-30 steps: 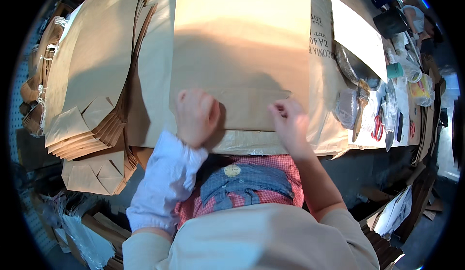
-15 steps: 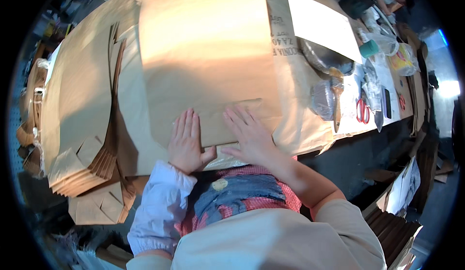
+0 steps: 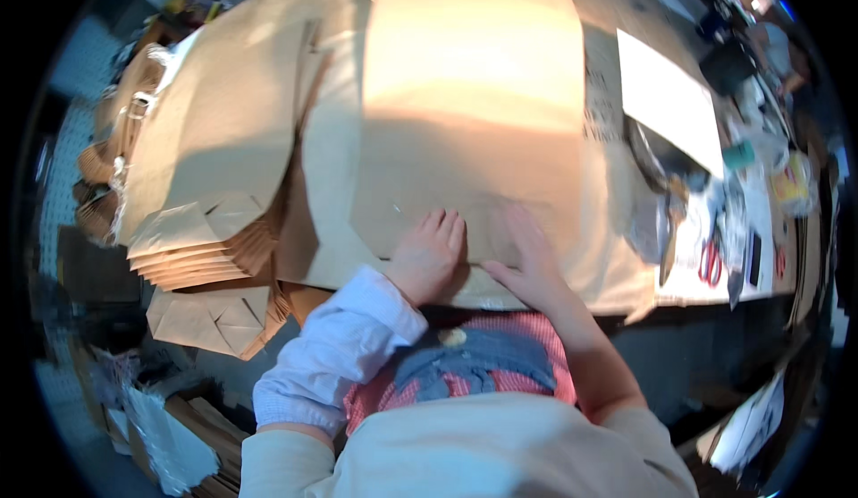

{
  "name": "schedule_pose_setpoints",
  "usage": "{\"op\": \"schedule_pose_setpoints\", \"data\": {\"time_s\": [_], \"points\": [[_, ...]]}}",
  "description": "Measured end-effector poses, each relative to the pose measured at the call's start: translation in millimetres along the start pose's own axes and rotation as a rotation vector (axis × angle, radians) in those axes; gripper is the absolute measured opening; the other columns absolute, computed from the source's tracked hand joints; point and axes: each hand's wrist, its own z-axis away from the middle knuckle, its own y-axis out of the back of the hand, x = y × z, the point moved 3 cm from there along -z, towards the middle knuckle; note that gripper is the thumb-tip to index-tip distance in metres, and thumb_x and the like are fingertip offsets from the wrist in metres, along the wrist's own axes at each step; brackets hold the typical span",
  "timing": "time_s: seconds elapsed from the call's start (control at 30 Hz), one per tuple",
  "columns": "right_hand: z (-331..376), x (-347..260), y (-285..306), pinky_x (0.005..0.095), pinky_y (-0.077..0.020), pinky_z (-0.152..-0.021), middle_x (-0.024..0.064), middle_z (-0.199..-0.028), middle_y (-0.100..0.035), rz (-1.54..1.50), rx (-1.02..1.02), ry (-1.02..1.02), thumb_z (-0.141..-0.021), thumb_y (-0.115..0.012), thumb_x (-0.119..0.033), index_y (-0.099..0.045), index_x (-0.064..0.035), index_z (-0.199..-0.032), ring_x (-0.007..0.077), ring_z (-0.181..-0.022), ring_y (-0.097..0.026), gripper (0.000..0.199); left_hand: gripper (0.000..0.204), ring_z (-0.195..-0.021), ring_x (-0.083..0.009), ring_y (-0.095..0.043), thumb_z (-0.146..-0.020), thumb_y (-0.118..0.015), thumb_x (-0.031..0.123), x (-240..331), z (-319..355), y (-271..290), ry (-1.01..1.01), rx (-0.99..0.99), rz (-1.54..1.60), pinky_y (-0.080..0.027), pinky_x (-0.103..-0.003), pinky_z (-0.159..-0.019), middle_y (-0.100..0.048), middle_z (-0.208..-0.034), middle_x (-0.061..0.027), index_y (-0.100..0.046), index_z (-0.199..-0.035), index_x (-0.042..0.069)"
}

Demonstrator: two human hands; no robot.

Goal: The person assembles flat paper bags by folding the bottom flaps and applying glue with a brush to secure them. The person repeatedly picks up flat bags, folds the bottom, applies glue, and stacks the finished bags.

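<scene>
A large brown paper bag (image 3: 469, 154) lies flat before me, its folded end toward my body. My left hand (image 3: 431, 252) rests on that near end, fingers together and laid forward, thumb hidden. Beside it, a little to the right, my right hand (image 3: 529, 257) presses on the same paper with fingers stretched and thumb out to the left; its fingertips are slightly blurred. Neither hand grasps anything. A pale sleeve (image 3: 344, 346) covers my left forearm, while the right one is bare.
At left lies a stack of folded brown paper bags (image 3: 201, 239), overhanging the table edge. To the right are a white sheet (image 3: 666, 96), a brush (image 3: 672, 234), red-handled scissors (image 3: 710, 264) and a dark phone (image 3: 755, 259). Another person (image 3: 776, 51) is at the far right.
My view has turned left, so the table's contents appear farther right. Both hands stay on the paper bag, now closer together, and the left thumb no longer shows.
</scene>
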Motion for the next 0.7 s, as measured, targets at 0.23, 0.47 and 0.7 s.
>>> {"op": "schedule_pose_setpoints", "data": {"time_s": [0.23,0.47,0.7], "points": [[29.3,-31.2,37.5,0.044,-0.0443,-0.101,0.0197,-0.118,-0.061,-0.396,0.217,-0.313,-0.077,-0.067,0.002,-0.061,0.0036,-0.116,0.0328,-0.111,-0.059,0.04,0.028,-0.085,-0.03,-0.064,-0.078,-0.058,0.022,34.4,-43.5,-8.9,0.006,-0.03,-0.189,-0.051,-0.04,-0.07,-0.065,-0.089,-0.0155,-0.067,-0.094,0.001],[1.8,-34.3,28.3,0.0471,-0.04,-0.104,0.0152,-0.097,-0.068,-0.153,0.066,-0.02,-0.079,-0.067,-0.005,-0.066,-0.0004,-0.097,0.0329,-0.096,-0.064,0.018,0.016,-0.083,-0.0306,-0.063,-0.072,-0.06,0.019,-106.4,39.8,124.2,0.061,0.049,-0.291,-0.05,-0.043,-0.075,-0.067,-0.085,-0.0094,-0.071,-0.081,0.012],[7.6,-17.2,8.6,0.0345,-0.0513,-0.079,0.0131,-0.09,-0.068,-0.139,0.023,0.019,-0.083,-0.065,-0.009,-0.067,-0.0013,-0.096,0.0256,-0.083,-0.065,0.015,0.045,-0.111,-0.0322,-0.059,-0.073,-0.056,0.009,-225.2,182.7,244.9,0.18,0.188,-0.64,-0.049,-0.037,-0.094,-0.064,-0.114,-0.0147,-0.06,-0.117,0.002]]}}
